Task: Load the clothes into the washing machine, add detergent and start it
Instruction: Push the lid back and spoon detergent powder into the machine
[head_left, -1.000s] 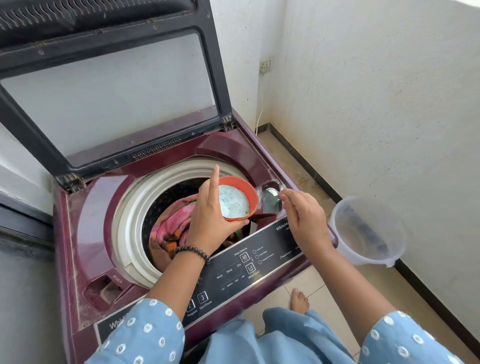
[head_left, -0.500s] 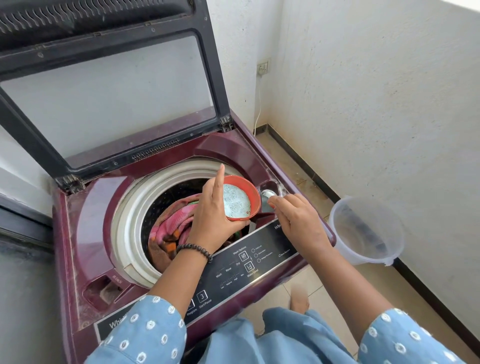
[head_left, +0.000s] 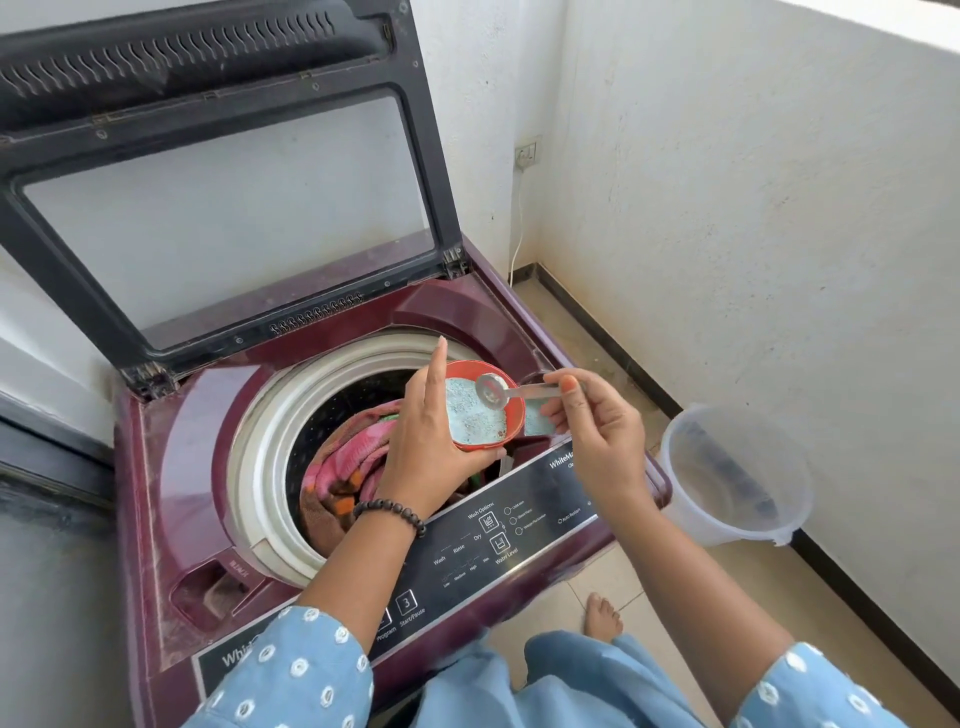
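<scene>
The left hand (head_left: 434, 441) grips the tilted round orange plastic bowl (head_left: 480, 408) of blue-white detergent powder (head_left: 470, 410); the right hand (head_left: 597, 431) pinches the small metal spoon (head_left: 511, 389) at frame centre, so powder may spill onto the clothes (head_left: 353, 467).

Light-blue fabric sleeves (head_left: 291, 670) dotted with white embroidered circles, black round-beaded bracelet (head_left: 390, 512) on left wrist, orange-painted thumbnail (head_left: 569, 383), bare foot (head_left: 602, 616)

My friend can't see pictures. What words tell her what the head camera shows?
A left hand holds an orange bowl of blue detergent powder over an open washing machine with clothes inside, while the right hand brings a metal spoon over it. A clear bucket stands nearby.
</scene>
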